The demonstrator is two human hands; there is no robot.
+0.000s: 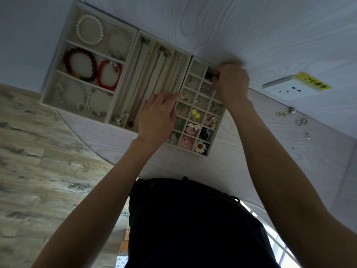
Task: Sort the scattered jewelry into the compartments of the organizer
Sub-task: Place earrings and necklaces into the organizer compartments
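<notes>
Three cream organizer trays stand side by side on the white table. The left tray (63, 38) holds pearl, dark red and bright red bracelets. Chains lie in the long slots of the middle tray (135, 45). The right grid tray (210, 151) has small compartments with earrings, yellow studs and flower pieces. My right hand (230, 82) pinches a small black piece (209, 75) over the far right compartment of the grid tray. My left hand (156, 117) rests on the seam between the middle and grid trays, fingers bent on the rim. A few loose silver pieces (286, 112) lie on the table at right.
A white power socket block (286, 89) with a yellow label lies on the table right of my right hand. More small rings (301, 121) are scattered near it. The round table's edge curves in front of me, with wood-pattern floor at left.
</notes>
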